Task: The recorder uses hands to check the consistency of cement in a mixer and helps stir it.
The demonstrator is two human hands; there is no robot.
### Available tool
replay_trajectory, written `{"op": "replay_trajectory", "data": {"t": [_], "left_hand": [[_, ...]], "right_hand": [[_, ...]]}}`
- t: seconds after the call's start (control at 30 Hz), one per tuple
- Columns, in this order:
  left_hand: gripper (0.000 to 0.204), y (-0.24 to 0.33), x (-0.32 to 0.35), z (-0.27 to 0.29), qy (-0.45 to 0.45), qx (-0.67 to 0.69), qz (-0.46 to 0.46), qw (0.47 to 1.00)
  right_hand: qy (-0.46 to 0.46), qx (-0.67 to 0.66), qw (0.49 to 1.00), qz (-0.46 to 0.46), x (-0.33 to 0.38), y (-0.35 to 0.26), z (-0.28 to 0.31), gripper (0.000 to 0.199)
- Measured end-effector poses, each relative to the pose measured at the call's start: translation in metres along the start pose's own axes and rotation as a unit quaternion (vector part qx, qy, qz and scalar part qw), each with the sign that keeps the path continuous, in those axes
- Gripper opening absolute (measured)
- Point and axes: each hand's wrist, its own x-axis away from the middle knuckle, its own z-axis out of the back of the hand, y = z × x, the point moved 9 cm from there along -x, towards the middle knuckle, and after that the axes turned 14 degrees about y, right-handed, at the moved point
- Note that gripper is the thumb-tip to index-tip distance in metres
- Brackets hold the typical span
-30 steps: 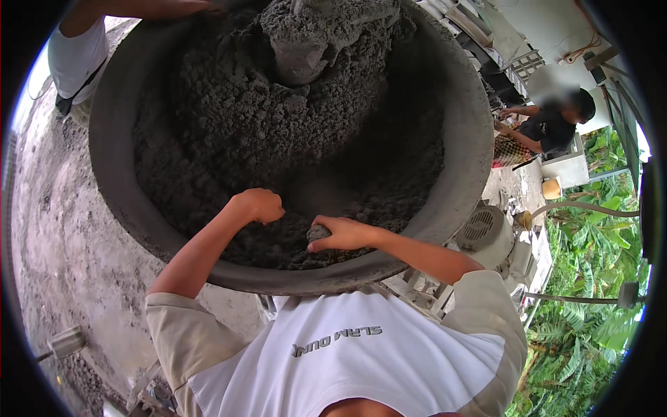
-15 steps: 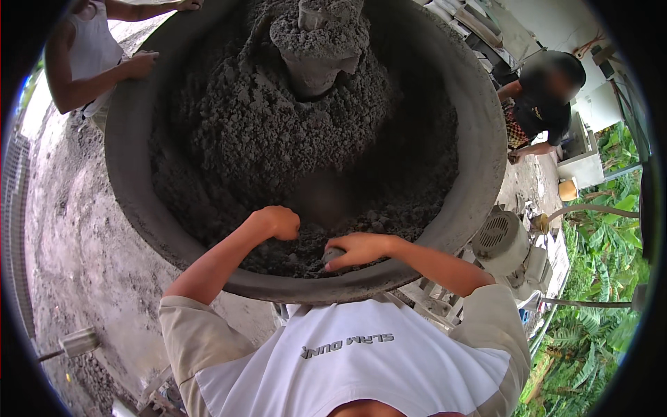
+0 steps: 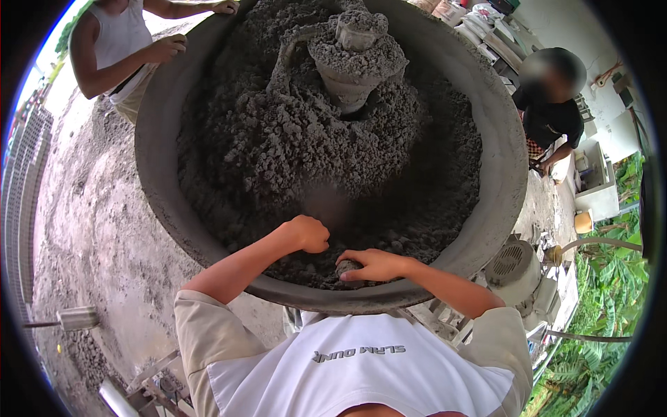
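Note:
A large round mixing pan (image 3: pixel 504 146) stands in front of me, partly filled with dark grey, crumbly mortar-like mix (image 3: pixel 306 153). My left hand (image 3: pixel 310 234) is closed in a fist low above the near part of the mix; whatever it may hold is hidden. Just to its right, my right hand (image 3: pixel 379 265) has its fingers curled round a grey clump of the mix (image 3: pixel 349 267), inside the near rim. Mix also coats the central post (image 3: pixel 351 76), a cone-shaped hub rising from the pan with an arm at its left.
At the far left, a person in a white tank top (image 3: pixel 125 35) has hands by the rim. Another person in a dark shirt (image 3: pixel 552 115) is at the right. A grey motor (image 3: pixel 512 267) sits beside the pan's right side, near a yellow bucket (image 3: pixel 583 222) and green plants (image 3: pixel 611 299).
The view has shifted, so the pan, people and ground sit further right and lower. My hands stay close together over the near mix, the right still round the clump.

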Motion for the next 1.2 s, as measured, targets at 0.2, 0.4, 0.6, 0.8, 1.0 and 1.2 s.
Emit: {"op": "replay_trajectory", "data": {"t": [0.2,0.4,0.6,0.8,1.0,1.2], "left_hand": [[0.035,-0.006,0.01,0.007,0.001,0.001,0.003,1.0],[0.036,-0.008,0.016,0.011,0.019,0.007,-0.006,1.0],[0.035,-0.011,0.018,0.012,0.013,-0.001,-0.017,1.0],[0.035,-0.042,0.023,0.026,0.061,0.003,-0.021,0.998],[0.028,-0.09,0.034,0.056,0.159,0.017,-0.053,0.986],[0.024,-0.141,0.049,0.083,0.253,0.07,-0.055,0.963]], "right_hand": [[-0.111,0.001,0.994,0.006,0.01,-0.019,-0.012,0.06],[0.006,0.0,1.0,-0.005,-0.006,-0.012,0.005,0.058],[-0.056,0.034,0.997,0.046,-0.003,-0.03,-0.005,0.056],[-0.028,0.021,0.999,0.042,-0.029,-0.043,0.011,0.053],[0.023,-0.047,0.997,0.053,-0.081,-0.075,0.032,0.051],[-0.065,0.035,0.996,0.05,-0.124,-0.091,0.017,0.051]]}}
